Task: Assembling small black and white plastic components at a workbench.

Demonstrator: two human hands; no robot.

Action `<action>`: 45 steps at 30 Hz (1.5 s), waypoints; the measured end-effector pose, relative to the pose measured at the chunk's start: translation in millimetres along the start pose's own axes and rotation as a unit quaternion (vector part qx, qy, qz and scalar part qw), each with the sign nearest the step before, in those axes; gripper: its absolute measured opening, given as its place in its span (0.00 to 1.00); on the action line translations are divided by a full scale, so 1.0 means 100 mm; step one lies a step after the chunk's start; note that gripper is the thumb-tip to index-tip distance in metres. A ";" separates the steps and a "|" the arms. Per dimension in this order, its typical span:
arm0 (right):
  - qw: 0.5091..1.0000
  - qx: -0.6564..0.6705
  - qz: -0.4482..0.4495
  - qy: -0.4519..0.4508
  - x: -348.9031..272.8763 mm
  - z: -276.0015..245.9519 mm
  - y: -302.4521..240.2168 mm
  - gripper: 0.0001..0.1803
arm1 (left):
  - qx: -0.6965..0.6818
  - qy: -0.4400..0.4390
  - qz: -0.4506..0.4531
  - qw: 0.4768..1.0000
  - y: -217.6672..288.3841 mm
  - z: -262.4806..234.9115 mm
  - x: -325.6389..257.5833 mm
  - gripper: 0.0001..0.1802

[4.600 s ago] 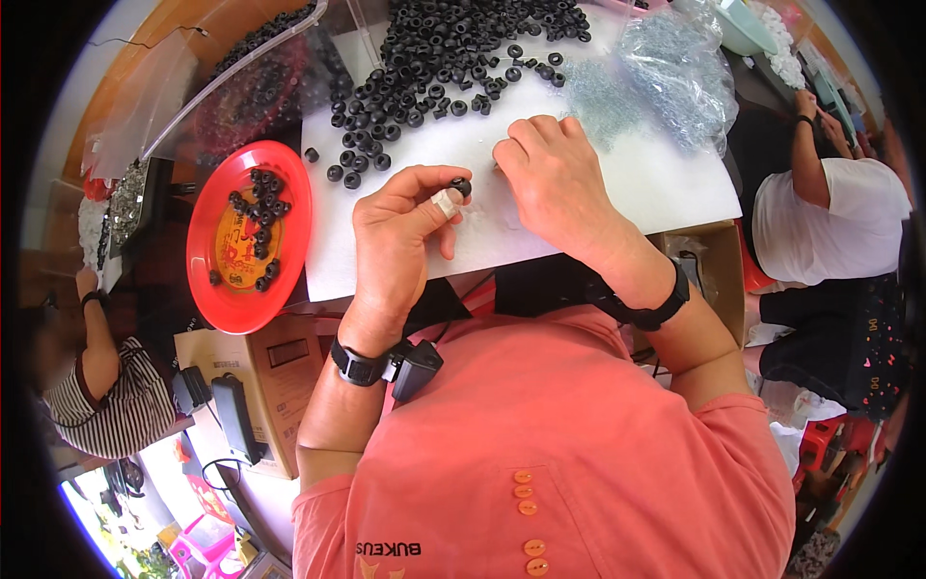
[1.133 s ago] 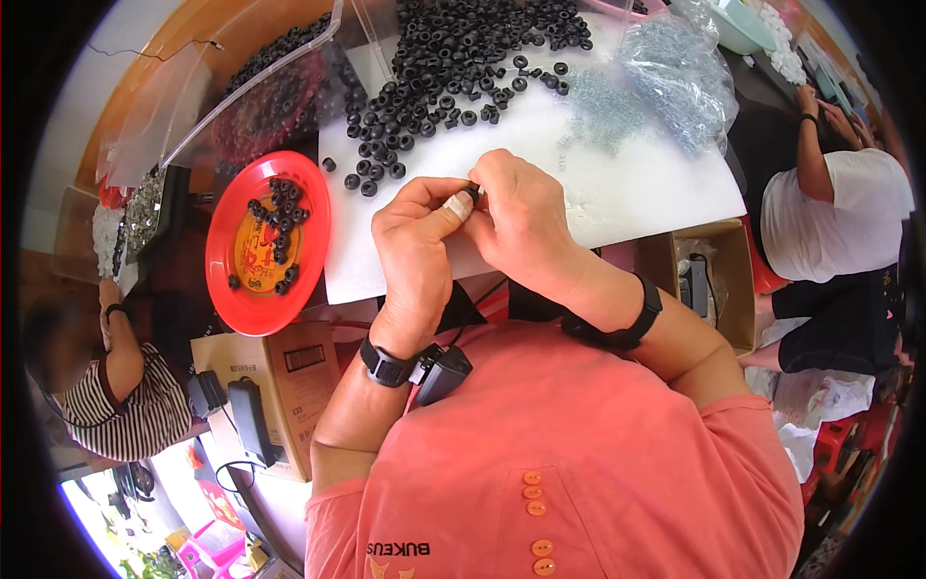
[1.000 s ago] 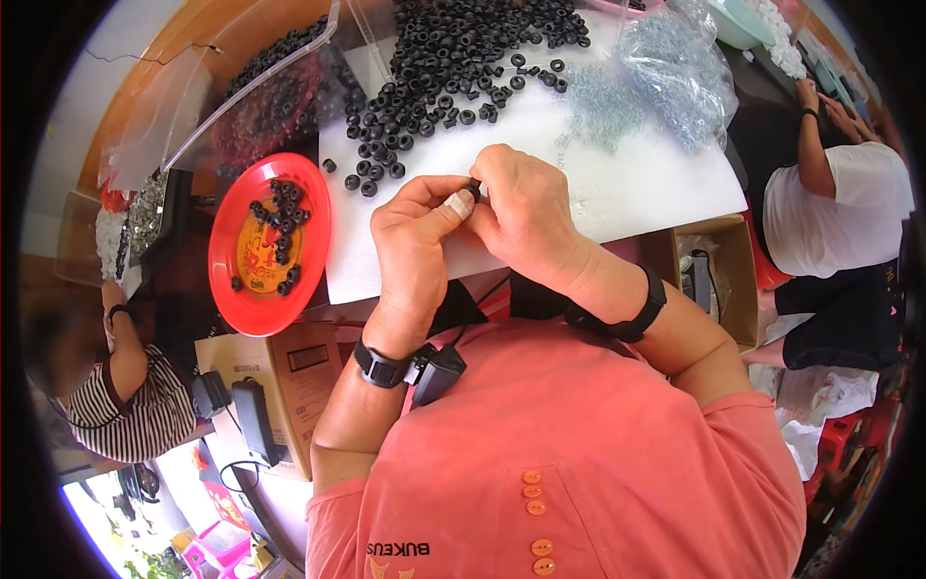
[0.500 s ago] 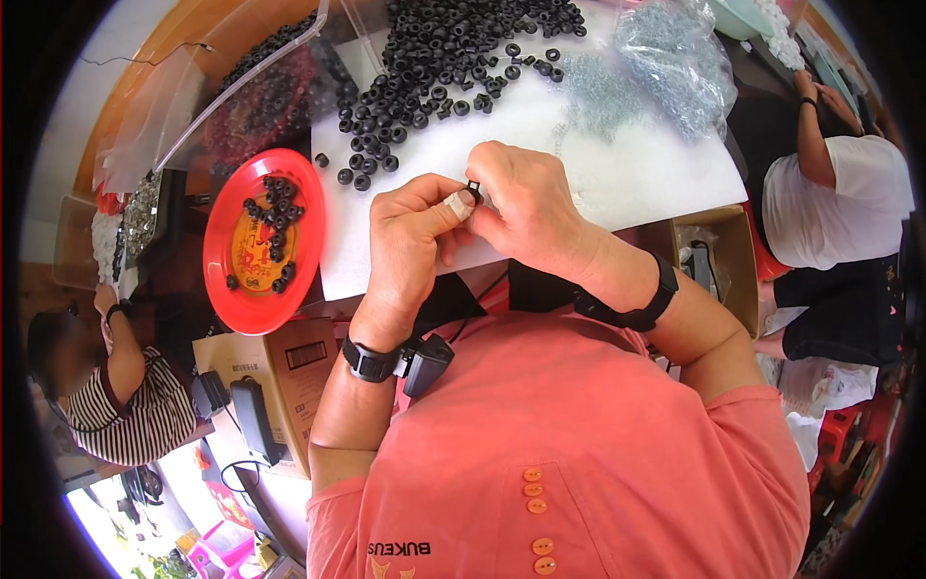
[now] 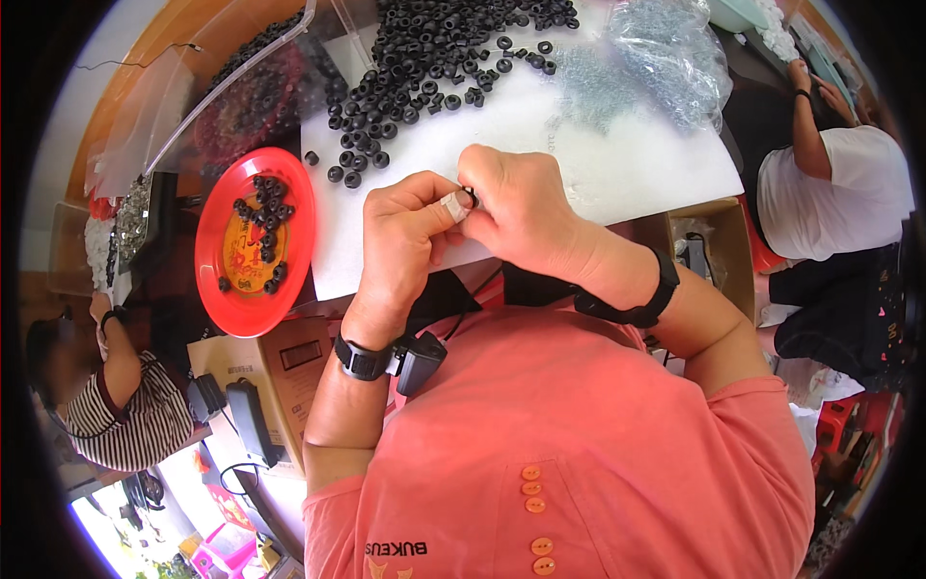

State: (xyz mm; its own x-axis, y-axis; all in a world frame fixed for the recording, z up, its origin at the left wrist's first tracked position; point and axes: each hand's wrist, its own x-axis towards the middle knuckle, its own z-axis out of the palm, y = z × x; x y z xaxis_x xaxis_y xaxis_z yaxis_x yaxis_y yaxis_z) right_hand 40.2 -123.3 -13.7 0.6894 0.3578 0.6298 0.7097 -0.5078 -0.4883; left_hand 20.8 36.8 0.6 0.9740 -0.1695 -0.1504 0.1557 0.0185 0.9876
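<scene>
My left hand (image 5: 400, 227) and my right hand (image 5: 521, 205) meet over the near edge of a white sheet (image 5: 637, 174). Between their fingertips they pinch one small black plastic part (image 5: 470, 195). Its shape is mostly covered by the fingers. A strip of pale tape wraps the left thumb. Beyond my hands, many round black parts with holes (image 5: 424, 68) are heaped on the sheet. To the left, a red oval plate (image 5: 214, 280) holds several more black parts (image 5: 270, 212).
Small greyish metallic-looking pieces (image 5: 588, 92) lie beside a clear plastic bag (image 5: 670, 63) at the far right. A clear bin (image 5: 231, 87) stands far left. Cardboard boxes (image 5: 246, 362) (image 5: 709, 217) flank me. One person (image 5: 125, 396) sits left, another (image 5: 830, 193) right.
The right hand's fingers have closed in over the black part, so less of it shows. Both hands stay together over the sheet. The whole view has shifted slightly.
</scene>
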 end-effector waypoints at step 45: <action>0.995 0.090 0.031 0.016 -0.10 -0.16 -0.02 0.07 | -0.089 0.040 -0.002 0.995 0.05 0.03 -0.08 0.07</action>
State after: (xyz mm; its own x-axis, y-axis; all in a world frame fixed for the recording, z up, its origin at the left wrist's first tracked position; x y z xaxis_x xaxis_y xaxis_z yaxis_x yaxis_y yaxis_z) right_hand 30.1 -138.2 -9.6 0.7291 0.3035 0.6134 0.6830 -0.3789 -0.6244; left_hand 13.7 35.4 6.4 0.9820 -0.0921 -0.1649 0.1801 0.1938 0.9644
